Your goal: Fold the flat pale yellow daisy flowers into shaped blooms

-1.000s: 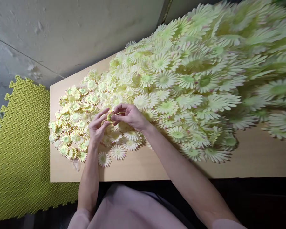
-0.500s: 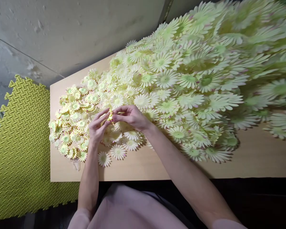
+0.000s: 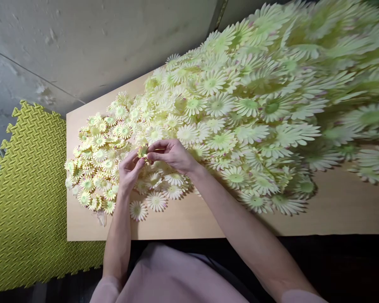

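Between my two hands is a small pale-yellow artificial flower head [image 3: 142,151], pinched over the heap. My left hand [image 3: 129,169] holds it from the left with thumb and fingers. From the right, my right hand [image 3: 173,155] has its thumb and fingertips closed at the flower's edge. Below and around the hands lie loose daisy-like artificial flower heads [image 3: 157,201], cream with green centres and some pinkish tips. A pile of smaller flower heads [image 3: 99,155] sits left of my left hand.
A large heap of bigger flower heads [image 3: 219,105] spreads over the wooden table [image 3: 189,223] to the far right. The wall [image 3: 113,42] stands behind. A yellow-green foam mat [image 3: 28,198] is at the left. A clear plastic scrap [image 3: 101,218] lies near the front-left edge.
The flower between my fingers has turned and now shows more of its open petals. My left hand has shifted very slightly; my right hand stays almost in place.
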Demonstrator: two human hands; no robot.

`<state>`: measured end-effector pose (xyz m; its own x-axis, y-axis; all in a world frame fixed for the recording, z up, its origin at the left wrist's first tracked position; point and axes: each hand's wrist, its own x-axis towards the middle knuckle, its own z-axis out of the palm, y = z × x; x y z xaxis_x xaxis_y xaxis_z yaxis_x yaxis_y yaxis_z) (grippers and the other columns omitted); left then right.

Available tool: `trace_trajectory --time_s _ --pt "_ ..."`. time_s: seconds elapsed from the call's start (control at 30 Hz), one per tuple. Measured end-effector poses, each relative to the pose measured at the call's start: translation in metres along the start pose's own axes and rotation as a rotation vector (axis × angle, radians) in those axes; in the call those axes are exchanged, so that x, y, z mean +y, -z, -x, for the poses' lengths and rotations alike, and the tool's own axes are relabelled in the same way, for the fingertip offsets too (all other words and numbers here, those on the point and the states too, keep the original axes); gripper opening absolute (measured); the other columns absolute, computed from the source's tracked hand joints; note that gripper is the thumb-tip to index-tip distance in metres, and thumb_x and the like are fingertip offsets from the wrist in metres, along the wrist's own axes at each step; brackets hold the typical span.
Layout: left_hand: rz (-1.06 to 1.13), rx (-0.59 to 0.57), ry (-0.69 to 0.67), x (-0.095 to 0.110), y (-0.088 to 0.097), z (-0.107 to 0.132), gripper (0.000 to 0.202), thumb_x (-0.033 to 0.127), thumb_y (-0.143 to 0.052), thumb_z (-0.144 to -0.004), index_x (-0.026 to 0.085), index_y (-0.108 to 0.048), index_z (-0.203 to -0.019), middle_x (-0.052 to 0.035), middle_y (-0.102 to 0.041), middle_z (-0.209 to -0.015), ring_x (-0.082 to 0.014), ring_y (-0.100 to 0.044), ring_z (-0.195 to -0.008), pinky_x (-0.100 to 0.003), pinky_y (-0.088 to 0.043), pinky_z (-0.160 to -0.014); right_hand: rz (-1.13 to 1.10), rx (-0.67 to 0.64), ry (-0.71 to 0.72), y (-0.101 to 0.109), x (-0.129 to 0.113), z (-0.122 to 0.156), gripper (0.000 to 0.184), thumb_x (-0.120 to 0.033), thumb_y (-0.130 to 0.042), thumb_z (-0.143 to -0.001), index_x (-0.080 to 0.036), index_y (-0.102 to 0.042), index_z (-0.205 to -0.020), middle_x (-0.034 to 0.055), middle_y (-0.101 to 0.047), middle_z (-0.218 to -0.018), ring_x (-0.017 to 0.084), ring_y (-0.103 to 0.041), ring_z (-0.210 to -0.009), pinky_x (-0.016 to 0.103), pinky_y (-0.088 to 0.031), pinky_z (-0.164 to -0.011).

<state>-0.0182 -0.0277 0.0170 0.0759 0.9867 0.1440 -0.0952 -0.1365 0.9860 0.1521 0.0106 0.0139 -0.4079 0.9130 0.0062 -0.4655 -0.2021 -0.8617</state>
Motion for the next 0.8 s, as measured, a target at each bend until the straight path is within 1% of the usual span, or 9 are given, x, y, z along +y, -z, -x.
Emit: trace_trajectory --time_s 0.07,0.13,0.23,0.3,0.4,0.5,0.6,0.8 --pt "0.003 -0.003 -0.008 0.002 -0.002 0.0 0.033 0.035 -0.074 -0.082 0.027 -0.073 -0.114 -0.0079 -0.07 -0.128 -0.0238 -0.065 -0.12 -0.037 -0.055 -0.099 0.043 0.004 -0.01 0.001 0.004 -0.001 0.031 -0.036 -0.09 -0.061 -0.017 -0.075 -0.08 0.0031 -0.075 -0.079 0.013 -0.069 -0.064 0.026 -0.058 -0.063" --pt "0.012 0.019 -0.015 0.001 -0.001 0.0 0.034 0.033 -0.074 -0.082 0.028 -0.072 -0.115 -0.0077 -0.07 -0.127 -0.0229 -0.066 -0.118 -0.038 -0.055 -0.1 0.09 0.013 -0.008 0.001 0.007 -0.002 0.033 -0.042 -0.088 -0.064 -0.017 -0.076 -0.081 0.004 -0.075 -0.081 0.014 -0.069 -0.068 0.027 -0.059 -0.066" --pt "0.008 0.065 -0.036 -0.004 0.001 0.0 0.036 0.03 -0.075 -0.081 0.029 -0.071 -0.117 -0.007 -0.072 -0.123 -0.0206 -0.07 -0.112 -0.038 -0.056 -0.099 0.162 0.047 0.047 0.001 0.007 -0.002 0.033 -0.049 -0.082 -0.07 -0.019 -0.076 -0.083 0.0046 -0.073 -0.081 0.015 -0.067 -0.07 0.028 -0.058 -0.065" --pt "0.013 0.096 -0.044 -0.007 0.003 0.0 0.036 0.029 -0.075 -0.081 0.03 -0.071 -0.117 -0.0056 -0.074 -0.119 -0.018 -0.072 -0.107 -0.035 -0.057 -0.095 0.202 0.081 0.107 0.0 0.003 -0.001 0.032 -0.05 -0.079 -0.074 -0.02 -0.077 -0.083 0.0042 -0.072 -0.08 0.014 -0.064 -0.068 0.027 -0.057 -0.063" --pt "0.032 0.115 -0.02 -0.008 0.003 0.0 0.035 0.027 -0.076 -0.08 0.029 -0.072 -0.115 -0.0048 -0.074 -0.119 -0.0171 -0.072 -0.104 -0.032 -0.059 -0.092 0.177 0.079 0.146 -0.001 -0.005 0.002 0.026 -0.044 -0.082 -0.072 -0.02 -0.076 -0.082 0.0031 -0.073 -0.081 0.014 -0.065 -0.071 0.028 -0.058 -0.07" --pt "0.031 0.093 0.018 -0.006 0.003 0.001 0.036 0.028 -0.078 -0.078 0.028 -0.073 -0.114 -0.0061 -0.073 -0.122 -0.02 -0.071 -0.11 -0.034 -0.06 -0.093 0.099 0.014 0.099 -0.003 -0.011 0.005 0.025 -0.035 -0.088 -0.066 -0.02 -0.075 -0.082 0.0028 -0.075 -0.082 0.015 -0.069 -0.076 0.03 -0.059 -0.077" --pt "0.024 0.064 0.048 -0.005 0.003 0.0 0.038 0.029 -0.079 -0.076 0.026 -0.073 -0.113 -0.0073 -0.072 -0.123 -0.0217 -0.07 -0.112 -0.036 -0.06 -0.095 0.061 -0.043 0.068 -0.004 -0.011 0.006 0.026 -0.029 -0.09 -0.063 -0.019 -0.075 -0.083 0.0027 -0.076 -0.083 0.015 -0.071 -0.076 0.03 -0.061 -0.077" --pt "0.066 0.018 0.072 -0.007 0.007 0.0 0.037 0.03 -0.079 -0.077 0.027 -0.073 -0.113 -0.0067 -0.073 -0.122 -0.0211 -0.07 -0.111 -0.034 -0.059 -0.096 0.026 -0.04 0.062 -0.002 -0.008 0.005 0.028 -0.025 -0.091 -0.06 -0.018 -0.075 -0.082 0.0029 -0.077 -0.08 0.014 -0.073 -0.073 0.03 -0.062 -0.077"
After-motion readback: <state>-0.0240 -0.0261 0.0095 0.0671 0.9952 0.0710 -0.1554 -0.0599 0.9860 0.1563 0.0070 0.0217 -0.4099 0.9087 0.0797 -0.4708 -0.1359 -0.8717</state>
